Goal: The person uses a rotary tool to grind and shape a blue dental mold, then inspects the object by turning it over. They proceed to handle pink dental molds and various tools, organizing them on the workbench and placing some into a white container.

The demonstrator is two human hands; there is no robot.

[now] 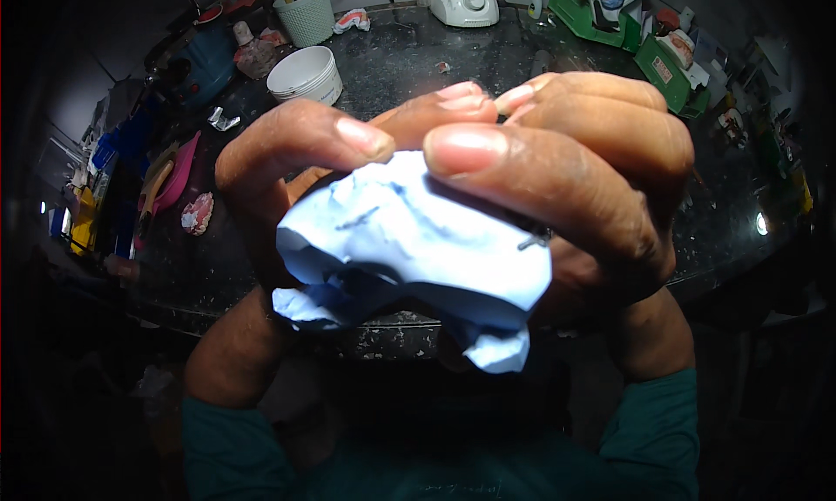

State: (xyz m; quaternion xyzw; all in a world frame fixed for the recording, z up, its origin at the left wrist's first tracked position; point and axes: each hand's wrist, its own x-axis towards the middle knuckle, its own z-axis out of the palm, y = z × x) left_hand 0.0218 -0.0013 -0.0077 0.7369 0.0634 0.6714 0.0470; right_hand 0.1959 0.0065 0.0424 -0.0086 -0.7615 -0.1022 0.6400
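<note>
A pale blue plaster dental cast (418, 240), roughly horseshoe-shaped with a gap on its near side, is held up close in front of me. Short dark marks show on its brightly lit face. My left hand (279, 153) grips its left upper edge, the thumb at the top. From the right, my right hand (601, 153) has its thumb pressed along the cast's upper edge, the other fingers curled behind. The fingertips of both hands come close together above the cast. Its far side is hidden.
White tubs (305, 76) stand on the dark worktop beyond my left hand, near a pale green cup (305, 20). A white device with a knob (464, 2) sits at the back. Green bins (592, 20) are at right. A pink bowl (180, 174) and a pink-white dental piece (198, 214) lie left.
</note>
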